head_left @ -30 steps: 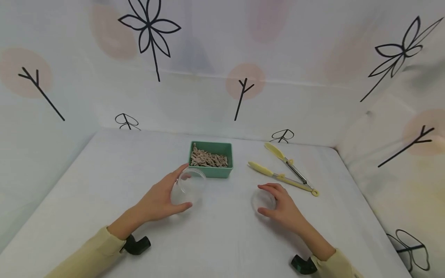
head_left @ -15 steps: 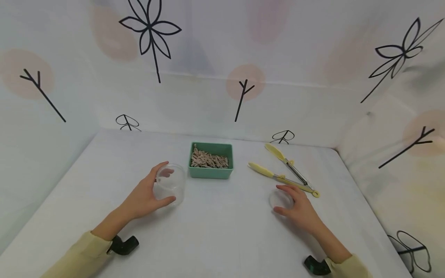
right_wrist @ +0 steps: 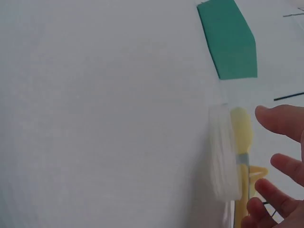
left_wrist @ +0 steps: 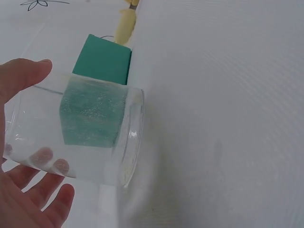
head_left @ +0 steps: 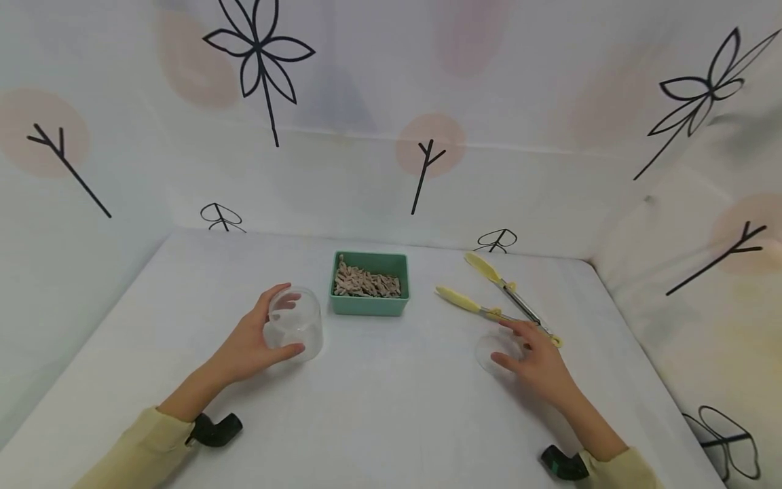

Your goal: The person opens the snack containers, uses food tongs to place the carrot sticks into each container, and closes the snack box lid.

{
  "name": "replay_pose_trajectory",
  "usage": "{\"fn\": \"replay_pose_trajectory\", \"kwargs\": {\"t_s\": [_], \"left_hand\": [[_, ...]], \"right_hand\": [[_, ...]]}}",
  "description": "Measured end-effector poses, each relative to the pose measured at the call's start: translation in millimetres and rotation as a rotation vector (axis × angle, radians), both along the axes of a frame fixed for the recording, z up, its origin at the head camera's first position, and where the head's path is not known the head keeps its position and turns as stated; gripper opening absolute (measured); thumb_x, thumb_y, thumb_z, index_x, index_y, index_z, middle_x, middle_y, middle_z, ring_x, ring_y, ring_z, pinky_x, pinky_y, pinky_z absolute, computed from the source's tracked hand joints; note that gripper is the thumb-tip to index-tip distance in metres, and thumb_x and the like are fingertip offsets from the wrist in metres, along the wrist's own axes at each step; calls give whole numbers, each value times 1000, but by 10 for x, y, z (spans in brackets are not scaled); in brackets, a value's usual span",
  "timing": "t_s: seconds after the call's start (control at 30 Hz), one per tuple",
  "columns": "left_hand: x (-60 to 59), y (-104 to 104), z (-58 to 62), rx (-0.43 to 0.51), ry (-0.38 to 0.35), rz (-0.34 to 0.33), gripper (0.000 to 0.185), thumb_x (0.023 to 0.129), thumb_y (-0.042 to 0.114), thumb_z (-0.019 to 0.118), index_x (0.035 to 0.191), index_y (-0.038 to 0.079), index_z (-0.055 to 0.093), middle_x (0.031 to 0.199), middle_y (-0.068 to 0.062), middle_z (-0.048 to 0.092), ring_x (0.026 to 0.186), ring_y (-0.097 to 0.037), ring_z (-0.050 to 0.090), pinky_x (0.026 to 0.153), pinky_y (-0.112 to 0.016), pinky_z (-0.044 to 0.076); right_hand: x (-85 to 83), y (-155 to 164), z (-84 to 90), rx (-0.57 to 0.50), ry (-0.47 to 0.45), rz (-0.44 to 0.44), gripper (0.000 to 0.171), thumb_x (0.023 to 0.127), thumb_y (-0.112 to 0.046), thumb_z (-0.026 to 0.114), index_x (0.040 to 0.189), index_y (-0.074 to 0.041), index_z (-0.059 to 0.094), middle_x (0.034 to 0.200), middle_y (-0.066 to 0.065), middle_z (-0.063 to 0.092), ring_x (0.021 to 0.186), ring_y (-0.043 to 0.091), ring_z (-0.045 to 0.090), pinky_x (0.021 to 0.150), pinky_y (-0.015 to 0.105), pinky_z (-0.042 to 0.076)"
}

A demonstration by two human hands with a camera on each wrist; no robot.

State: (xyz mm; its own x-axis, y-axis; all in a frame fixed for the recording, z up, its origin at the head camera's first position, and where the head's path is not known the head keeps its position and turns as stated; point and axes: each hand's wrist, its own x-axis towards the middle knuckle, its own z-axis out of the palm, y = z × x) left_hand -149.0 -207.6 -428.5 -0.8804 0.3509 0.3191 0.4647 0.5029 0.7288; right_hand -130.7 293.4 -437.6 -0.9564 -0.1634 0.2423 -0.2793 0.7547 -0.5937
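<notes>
My left hand (head_left: 244,350) grips a clear jar (head_left: 305,322) from its left side, thumb on the near side and fingers behind. In the left wrist view the see-through jar (left_wrist: 90,161) looks empty, its thick end away from the palm. On the right, a round clear lid (head_left: 486,353) lies on the white table. Beside it my right hand (head_left: 540,363) has its thumb and fingers spread apart. The right wrist view shows a gap between the lid (right_wrist: 224,156) and the fingertips.
A green box (head_left: 369,308) of brown chips (head_left: 366,280) stands at the back middle of the table (head_left: 391,407). Yellow-handled tongs (head_left: 458,299) lie spread at the back right, just behind the right hand. A patterned cloth wall (head_left: 342,183) rises behind the table.
My left hand has moved left with the jar, away from the green box. My right hand has carried the lid right, let go of it and spread its fingers.
</notes>
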Motion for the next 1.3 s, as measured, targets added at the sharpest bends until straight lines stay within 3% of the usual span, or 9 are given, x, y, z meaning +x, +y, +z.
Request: {"fn": "replay_pose_trajectory", "kwargs": {"t_s": [0.2,0.4,0.53,0.83,1.03,1.3], "left_hand": [[-6,1,13,25,-23,26,95,79,23,87,153,22,28,140,-13,54,126,-29,50,99,-63,40],[-31,45,18,103,-37,-19,83,79,19,87,148,21,39,135,-10,57,124,-22,52,96,-51,46],[-51,106,15,128,-35,-66,83,79,17,87,147,22,40,135,-9,57,124,-21,52,96,-50,47],[-69,204,31,119,-53,-109,82,79,20,87,146,21,39,137,-11,56,125,-25,51,99,-56,44],[-55,207,49,99,-74,-100,87,78,22,87,149,22,37,140,-12,54,127,-24,49,103,-59,39],[-59,212,85,135,-75,-103,82,80,16,85,147,12,40,137,-16,56,127,-28,51,100,-59,42]], "right_hand": [[-99,140,89,-15,-27,-107,58,84,-9,80,135,-1,55,127,20,51,113,36,51,91,53,43],[-269,283,107,-3,-15,-182,63,84,-11,80,138,2,51,131,26,47,116,42,47,90,56,41],[-372,331,91,12,-49,-195,74,82,-15,82,142,7,45,136,32,40,121,47,40,94,63,37],[-595,301,16,111,-262,-220,90,82,-33,82,148,7,35,142,36,32,129,53,29,101,67,32],[-660,321,4,175,-260,-195,96,81,-42,82,146,10,35,138,38,33,125,55,28,98,66,34],[-759,231,10,264,-280,-199,105,78,-52,80,147,12,33,135,39,34,122,54,29,94,64,37]]}}
